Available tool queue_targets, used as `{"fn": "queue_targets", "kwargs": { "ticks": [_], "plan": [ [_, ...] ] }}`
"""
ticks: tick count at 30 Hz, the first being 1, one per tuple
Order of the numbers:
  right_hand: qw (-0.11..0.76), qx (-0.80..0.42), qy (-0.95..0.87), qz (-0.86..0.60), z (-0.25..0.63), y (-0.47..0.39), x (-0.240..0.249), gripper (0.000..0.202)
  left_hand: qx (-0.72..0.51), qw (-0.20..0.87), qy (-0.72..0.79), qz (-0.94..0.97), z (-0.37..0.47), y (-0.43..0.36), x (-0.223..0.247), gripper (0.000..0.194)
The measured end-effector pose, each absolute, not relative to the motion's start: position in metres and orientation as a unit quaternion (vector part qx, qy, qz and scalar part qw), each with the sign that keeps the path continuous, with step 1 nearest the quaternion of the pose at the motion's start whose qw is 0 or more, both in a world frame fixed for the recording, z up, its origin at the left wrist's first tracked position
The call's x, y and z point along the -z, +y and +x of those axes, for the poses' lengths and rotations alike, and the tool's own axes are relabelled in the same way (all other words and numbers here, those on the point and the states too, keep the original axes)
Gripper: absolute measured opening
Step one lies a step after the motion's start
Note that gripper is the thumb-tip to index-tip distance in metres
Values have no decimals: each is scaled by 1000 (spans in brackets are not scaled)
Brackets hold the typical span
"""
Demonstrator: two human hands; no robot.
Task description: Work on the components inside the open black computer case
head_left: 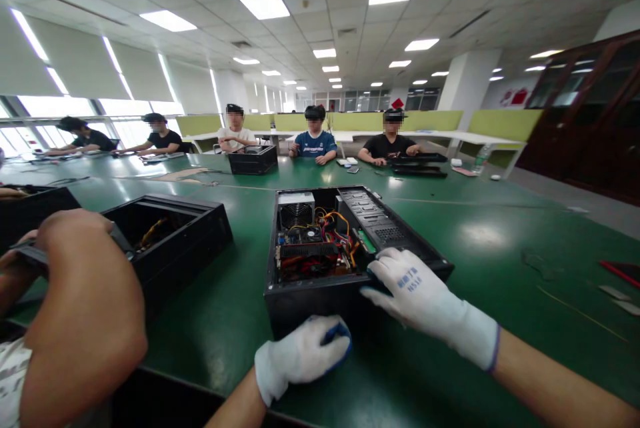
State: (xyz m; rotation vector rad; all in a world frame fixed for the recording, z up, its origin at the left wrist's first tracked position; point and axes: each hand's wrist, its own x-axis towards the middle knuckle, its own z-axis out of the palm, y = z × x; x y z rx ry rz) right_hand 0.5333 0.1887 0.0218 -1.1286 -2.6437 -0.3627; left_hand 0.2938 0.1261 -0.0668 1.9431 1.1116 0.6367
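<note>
An uncovered black computer case point(313, 298) lies on the green table point(480, 321), showing a fan, a power supply point(296, 200) and red, orange and yellow cables point(340, 235). Both of my hands wear white gloves with blue palms. My right hand point(410, 285) rests at the case's near right edge, beside a green circuit board point(367, 242), its thumb apart from the other fingers. Just in front of the case's near wall is my left hand point(307, 351), fingers curled with the thumb near them; whether anything is inside is hidden.
At the left, a person's bare arm point(85, 315) reaches over the table beside another open black case point(185, 241). Several people sit across the table, with one more case point(253, 159) there. A bottle point(481, 158) stands at the far right; a thin yellow wire point(583, 313) lies nearer.
</note>
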Motion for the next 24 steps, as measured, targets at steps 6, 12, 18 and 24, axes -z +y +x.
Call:
{"fn": "queue_targets", "kwargs": {
  "ticks": [6,12,18,24],
  "plan": [
    [167,144,-910,-351,549,142,-22,29,-207,342,441,804,304,89,61,25],
    [199,146,-909,-335,558,108,-23,27,-189,344,453,800,309,66,60,22],
    [215,136,-907,-336,569,91,-19,28,-215,304,513,773,313,26,28,15],
    [212,113,-911,-334,574,79,-17,24,-256,126,427,858,308,12,-24,13]
  ]
}}
